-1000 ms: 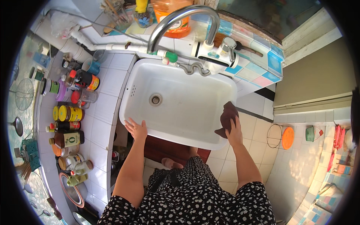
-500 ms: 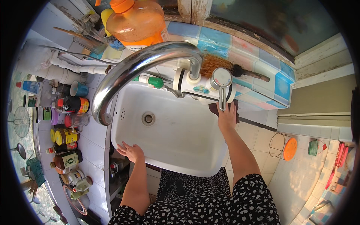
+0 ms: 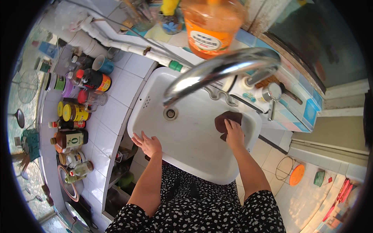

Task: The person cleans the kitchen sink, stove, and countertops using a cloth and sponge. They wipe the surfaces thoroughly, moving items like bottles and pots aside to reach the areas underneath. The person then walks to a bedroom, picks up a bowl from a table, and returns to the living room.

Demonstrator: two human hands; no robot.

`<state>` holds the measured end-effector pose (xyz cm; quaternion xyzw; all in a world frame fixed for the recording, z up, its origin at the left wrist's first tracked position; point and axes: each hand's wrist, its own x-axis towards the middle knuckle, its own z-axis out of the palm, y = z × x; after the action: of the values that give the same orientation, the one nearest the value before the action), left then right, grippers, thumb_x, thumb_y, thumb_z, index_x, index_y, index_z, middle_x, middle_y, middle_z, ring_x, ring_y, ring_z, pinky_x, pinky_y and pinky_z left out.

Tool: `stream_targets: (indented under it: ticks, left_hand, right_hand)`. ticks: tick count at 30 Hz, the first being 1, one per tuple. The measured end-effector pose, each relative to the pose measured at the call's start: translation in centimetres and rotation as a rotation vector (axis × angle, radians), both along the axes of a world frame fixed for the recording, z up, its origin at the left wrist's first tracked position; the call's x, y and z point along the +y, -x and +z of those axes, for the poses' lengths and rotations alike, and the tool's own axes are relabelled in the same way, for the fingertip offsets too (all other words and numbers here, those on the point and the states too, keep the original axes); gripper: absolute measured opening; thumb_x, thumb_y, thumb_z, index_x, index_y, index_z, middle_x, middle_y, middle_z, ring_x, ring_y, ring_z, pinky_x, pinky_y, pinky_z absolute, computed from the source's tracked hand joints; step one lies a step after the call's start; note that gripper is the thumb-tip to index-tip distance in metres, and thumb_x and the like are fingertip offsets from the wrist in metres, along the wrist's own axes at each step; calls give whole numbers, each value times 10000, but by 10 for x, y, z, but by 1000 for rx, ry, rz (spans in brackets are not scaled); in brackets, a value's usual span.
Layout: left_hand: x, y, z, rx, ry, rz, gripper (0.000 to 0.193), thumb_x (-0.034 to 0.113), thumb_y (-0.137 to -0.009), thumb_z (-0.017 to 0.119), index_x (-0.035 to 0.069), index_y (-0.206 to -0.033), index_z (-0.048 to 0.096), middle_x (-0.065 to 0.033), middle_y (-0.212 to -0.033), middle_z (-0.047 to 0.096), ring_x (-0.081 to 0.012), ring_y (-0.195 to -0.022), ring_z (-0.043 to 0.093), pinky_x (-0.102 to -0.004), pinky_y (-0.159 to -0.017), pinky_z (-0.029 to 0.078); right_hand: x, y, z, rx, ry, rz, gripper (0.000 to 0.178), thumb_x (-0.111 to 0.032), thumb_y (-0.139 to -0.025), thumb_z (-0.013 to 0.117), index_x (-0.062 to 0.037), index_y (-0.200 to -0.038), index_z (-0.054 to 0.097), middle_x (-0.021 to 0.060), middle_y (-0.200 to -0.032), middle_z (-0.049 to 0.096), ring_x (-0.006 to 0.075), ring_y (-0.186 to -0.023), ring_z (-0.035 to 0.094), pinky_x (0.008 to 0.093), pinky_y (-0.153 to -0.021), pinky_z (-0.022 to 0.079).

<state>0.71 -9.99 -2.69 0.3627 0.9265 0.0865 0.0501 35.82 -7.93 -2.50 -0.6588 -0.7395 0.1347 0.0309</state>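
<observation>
A white sink lies in front of me, with a round drain toward its far left. My right hand has its fingers over a dark maroon cloth, pressed on the basin's right part. At the near left rim rests my left hand, fingers spread and nothing in them. Above the basin arches a chrome faucet spout. Its lever handle stands at the right behind the sink.
A large orange bottle stands behind the spout. Several bottles and jars, including a yellow-lidded jar, line the tiled counter on the left. A straw brush lies behind the lever. An orange disc is at the right.
My right hand has brought the cloth from beside the faucet handle down into the sink. My left hand stays at the near left rim. The whole view has turned and shifted.
</observation>
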Motion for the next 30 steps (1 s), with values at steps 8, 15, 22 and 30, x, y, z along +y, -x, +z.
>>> stream_targets:
  ticks: [8,15,22,30]
  left_hand:
    - [-6,13,-5,-55,-126,-31,547,73,-761,573,49,-1305,518,-157,-1521,253,-385,-1435,146,-436,-1069,391]
    - [-21,49,-3,-346,-138,-273,649,106,-743,631,91,-1364,441,-186,-1515,227,-446,-1420,92,-505,-1161,162]
    - [-44,156,79,-615,-342,-532,473,21,-800,592,67,-1260,490,-179,-1401,344,-342,-1112,558,-377,-819,540]
    - [-70,280,66,-223,-156,-448,548,90,-836,600,116,-1358,437,-141,-1447,337,-305,-1335,365,-443,-1059,367]
  right_hand:
    - [-23,86,27,958,317,-369,523,-25,-810,623,-45,-1317,498,123,-1257,584,238,-1176,551,365,-1016,406]
    - [61,211,52,1085,90,-120,533,-51,-828,628,-9,-1334,467,150,-1307,540,275,-1219,510,374,-1043,379]
    - [158,351,23,1104,203,-200,583,-72,-853,619,-23,-1389,397,170,-1418,406,308,-1299,407,395,-1069,345]
    - [32,397,-3,508,259,68,594,-164,-876,629,40,-1376,381,255,-1476,294,409,-1363,307,419,-1086,336]
